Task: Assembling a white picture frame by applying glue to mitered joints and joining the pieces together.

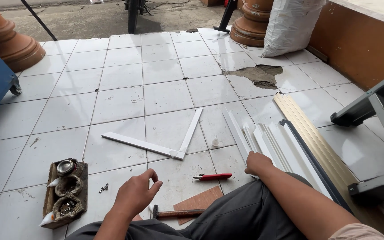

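Note:
I sit on a white tiled floor point(121, 104). My left hand point(136, 193) hovers over the floor with fingertips pinched together; whether something small is between them I cannot tell. My right hand point(258, 162) rests on the near ends of a pile of white profile strips point(267, 142). Two white strips joined at a corner into a V point(174, 153) lie ahead of me. A red utility knife point(213, 177) lies between my hands. A hammer point(174, 214) lies beside a brown tile piece point(201, 202) by my knee.
A small wooden tray point(65, 193) with tins of small hardware stands at the left, loose screws point(103, 188) beside it. Gold and dark long profiles point(316, 146) lie at the right beside a grey metal frame point(378, 133). A broken tile patch point(258, 75) and a white sack point(290, 26) lie farther off.

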